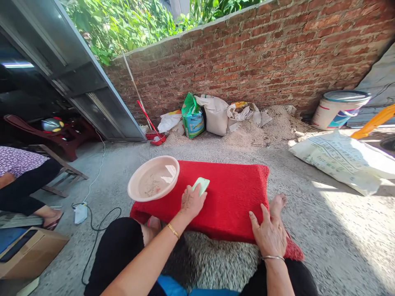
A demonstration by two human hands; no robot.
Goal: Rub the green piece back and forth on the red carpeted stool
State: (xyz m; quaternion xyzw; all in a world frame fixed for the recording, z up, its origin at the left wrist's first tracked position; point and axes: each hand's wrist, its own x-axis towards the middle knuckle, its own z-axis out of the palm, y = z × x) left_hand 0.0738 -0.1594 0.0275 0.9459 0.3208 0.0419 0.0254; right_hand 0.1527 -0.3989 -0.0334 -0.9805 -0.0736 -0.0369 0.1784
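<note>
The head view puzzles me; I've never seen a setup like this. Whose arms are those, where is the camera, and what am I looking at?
There's no machine here: these are a person's own bare hands. The single camera is worn on that person's head, looking forward and down, so you see roughly what they see. A red cloth drapes over something low in front of them. On its left end stands a pale pink basin, apparently with some water in it. The left hand grips a pale green object, perhaps a brush, against the cloth. The right hand, empty, rests at the cloth's near right edge. Beyond is a brick wall.
</note>
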